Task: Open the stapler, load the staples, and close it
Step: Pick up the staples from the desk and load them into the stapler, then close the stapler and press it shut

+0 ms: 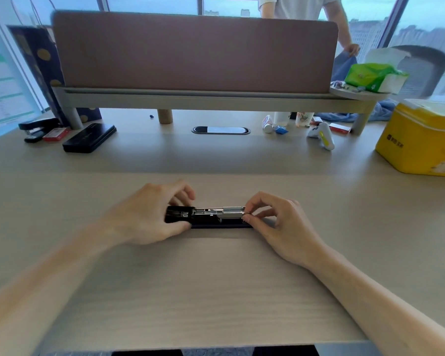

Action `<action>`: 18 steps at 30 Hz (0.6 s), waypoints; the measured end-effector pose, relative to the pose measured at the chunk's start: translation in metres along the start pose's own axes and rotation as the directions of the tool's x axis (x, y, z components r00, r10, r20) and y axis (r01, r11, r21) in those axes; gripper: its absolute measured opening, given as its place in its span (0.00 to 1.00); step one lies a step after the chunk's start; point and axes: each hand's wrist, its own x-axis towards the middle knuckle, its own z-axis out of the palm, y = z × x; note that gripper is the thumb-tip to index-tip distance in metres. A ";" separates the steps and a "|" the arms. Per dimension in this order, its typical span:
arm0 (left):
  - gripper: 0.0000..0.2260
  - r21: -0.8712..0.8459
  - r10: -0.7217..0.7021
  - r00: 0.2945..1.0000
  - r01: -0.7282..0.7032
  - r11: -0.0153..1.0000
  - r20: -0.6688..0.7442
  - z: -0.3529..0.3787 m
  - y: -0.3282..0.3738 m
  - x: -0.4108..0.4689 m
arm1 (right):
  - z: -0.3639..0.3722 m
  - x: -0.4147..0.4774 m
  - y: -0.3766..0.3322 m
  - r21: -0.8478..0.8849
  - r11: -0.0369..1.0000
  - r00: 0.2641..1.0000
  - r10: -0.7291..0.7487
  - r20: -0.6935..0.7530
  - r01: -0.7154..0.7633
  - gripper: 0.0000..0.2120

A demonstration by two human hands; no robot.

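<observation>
A black stapler [180,214] lies sideways on the light wooden desk [216,291], opened so that its shiny metal staple channel [216,211] faces up. My left hand [149,214] grips the black hinge end at the left. My right hand [275,222] pinches the right tip of the metal channel between thumb and forefinger, where a silver strip of staples [233,210] sits in the channel. The dark base [221,225] shows below the channel.
A second black stapler [36,124], a red staple box [55,134] and a black case [89,138] lie at the back left. A yellow box [419,140] stands at the right. A pink divider [190,52] crosses the back, with a person behind it.
</observation>
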 end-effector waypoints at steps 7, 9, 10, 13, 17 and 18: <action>0.14 0.129 -0.009 0.990 -0.009 0.992 0.138 -0.033 -0.026 -0.009 | -0.001 0.001 -0.005 -0.031 0.998 0.999 -0.049 0.008 0.050 0.06; 0.14 0.204 0.023 0.983 -0.060 0.977 0.180 -0.043 -0.020 0.001 | -0.001 0.001 -0.005 -0.041 0.997 0.998 -0.067 0.008 0.067 0.06; 0.14 0.265 0.021 0.978 -0.077 0.961 0.209 -0.049 -0.015 0.007 | -0.001 0.001 -0.005 -0.043 0.996 0.997 -0.072 0.009 0.072 0.06; 0.17 0.342 -0.039 0.978 -0.035 0.939 0.207 -0.063 0.007 0.021 | -0.002 0.000 -0.005 -0.053 0.996 0.997 -0.071 -0.004 0.071 0.06; 0.24 0.066 -0.005 1.000 0.004 0.998 0.019 -0.063 0.034 0.030 | -0.001 -0.001 -0.005 -0.047 0.997 0.998 -0.054 -0.018 0.053 0.06; 0.24 -0.007 -0.003 1.000 0.003 1.000 0.003 -0.057 0.040 0.033 | -0.001 0.000 -0.005 -0.047 0.997 0.998 -0.057 -0.016 0.056 0.06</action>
